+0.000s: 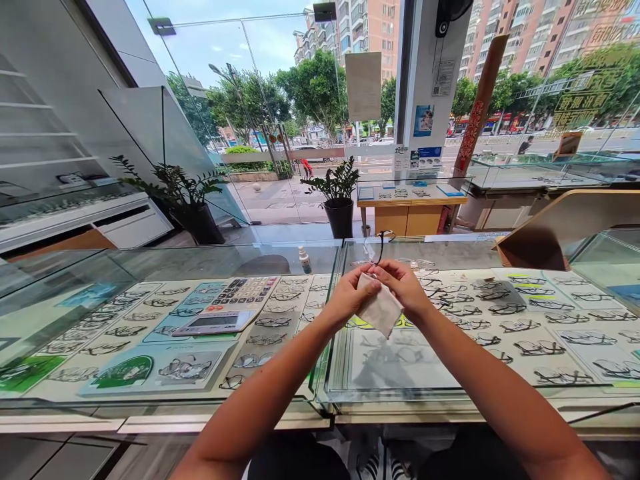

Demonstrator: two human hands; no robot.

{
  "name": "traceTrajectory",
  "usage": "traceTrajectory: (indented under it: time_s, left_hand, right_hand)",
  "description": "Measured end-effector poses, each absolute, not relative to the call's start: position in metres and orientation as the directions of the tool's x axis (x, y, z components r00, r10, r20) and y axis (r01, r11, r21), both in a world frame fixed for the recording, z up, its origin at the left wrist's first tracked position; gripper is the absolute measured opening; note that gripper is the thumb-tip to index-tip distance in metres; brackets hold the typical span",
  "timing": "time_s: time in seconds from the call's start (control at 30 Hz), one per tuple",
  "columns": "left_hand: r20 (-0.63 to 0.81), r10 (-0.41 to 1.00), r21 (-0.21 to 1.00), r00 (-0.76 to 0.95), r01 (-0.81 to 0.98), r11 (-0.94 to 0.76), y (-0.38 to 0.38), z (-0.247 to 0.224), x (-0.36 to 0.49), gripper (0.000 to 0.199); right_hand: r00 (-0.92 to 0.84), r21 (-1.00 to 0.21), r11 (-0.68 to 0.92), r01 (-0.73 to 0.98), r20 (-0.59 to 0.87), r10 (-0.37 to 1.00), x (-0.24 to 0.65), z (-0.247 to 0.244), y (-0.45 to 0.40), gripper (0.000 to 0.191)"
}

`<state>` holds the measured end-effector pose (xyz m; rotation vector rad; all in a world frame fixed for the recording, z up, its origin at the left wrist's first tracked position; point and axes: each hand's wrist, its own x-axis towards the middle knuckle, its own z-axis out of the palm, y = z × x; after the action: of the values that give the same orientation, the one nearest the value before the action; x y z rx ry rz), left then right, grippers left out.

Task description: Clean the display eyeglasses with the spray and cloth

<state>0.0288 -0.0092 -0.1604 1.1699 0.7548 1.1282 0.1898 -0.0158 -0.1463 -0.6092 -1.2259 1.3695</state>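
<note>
Above the glass counter, my left hand (354,292) and my right hand (406,288) meet with their fingers closed. A pale cloth (381,312) hangs from between them, pinched under my left thumb. A pair of eyeglasses (382,248) sticks up past my fingertips, its dark temple pointing away from me. My right fingers grip the eyeglasses near the cloth. Part of the frame is hidden behind the fingers and cloth, so I cannot see how much of the lenses is covered.
The glass display counter (330,393) holds rows of eyeglasses. On its top left lies a calculator (230,307), and a small spray bottle (304,260) stands farther back. A curved wooden board (575,220) rises at right. Beyond are potted plants (340,200) and a window.
</note>
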Motion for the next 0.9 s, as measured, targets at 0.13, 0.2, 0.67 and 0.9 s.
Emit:
traceTrajectory:
  time_s: [0.13,0.2,0.67,0.9]
  left_hand:
    - [0.105,0.951,0.954,0.292,-0.299,-0.014,-0.0118,-0.1608,0.0308,0.082]
    - [0.118,0.937,0.95,0.329,-0.313,-0.009,-0.0123,-0.1588,0.0312,0.073]
    - [0.145,0.867,0.942,0.476,-0.333,0.025,-0.0092,-0.1564,0.0285,0.052]
    - [0.202,0.86,0.935,0.469,-0.354,-0.027,-0.0125,-0.1562,0.0294,0.06]
  right_hand:
    - [-0.171,-0.888,0.172,-0.425,0.266,0.949,0.187,-0.1443,-0.0165,0.037]
    - [-0.163,-0.876,0.173,-0.451,0.272,0.948,0.1888,-0.1437,-0.0153,0.034]
    - [-0.154,-0.832,0.142,-0.536,0.262,0.953,0.194,-0.1448,-0.0106,0.032]
    - [-0.171,-0.809,0.109,-0.577,0.25,0.953,0.1927,-0.1438,-0.0108,0.03]
